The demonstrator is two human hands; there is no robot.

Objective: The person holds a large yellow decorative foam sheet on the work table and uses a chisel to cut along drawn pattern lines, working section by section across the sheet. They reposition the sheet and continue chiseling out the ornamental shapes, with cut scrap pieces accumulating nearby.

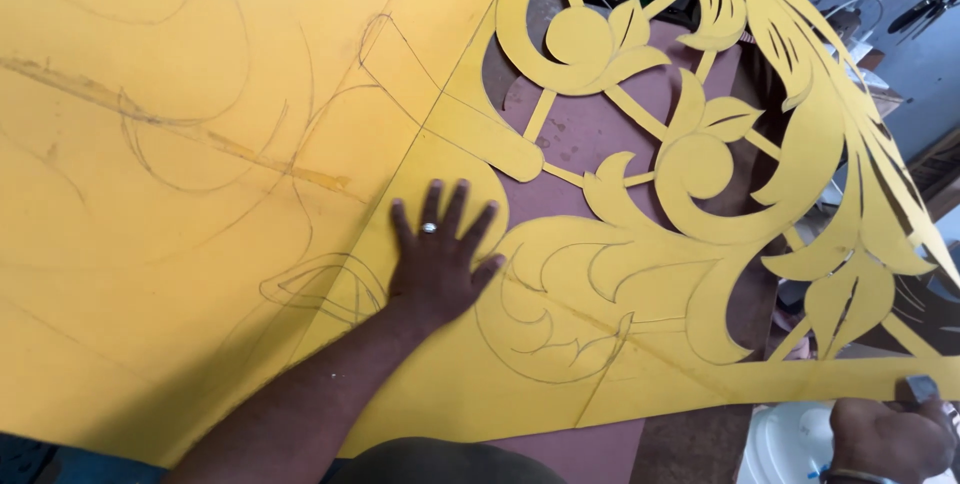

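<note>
Lying under the spread left hand (440, 254), yellow cut-out sheet (620, 294); right hand (890, 434) pinching its edge.

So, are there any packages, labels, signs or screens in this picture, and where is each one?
None can be seen.
Yellow sheet: fills most of the view, flat, with pencilled scroll lines; its right part is cut into an openwork leaf pattern.
Left hand: lies flat on the sheet, a ring on one finger.
Right hand: at the sheet's lower right edge, pinching it.
White round object: under that edge, too hidden to identify.
</note>
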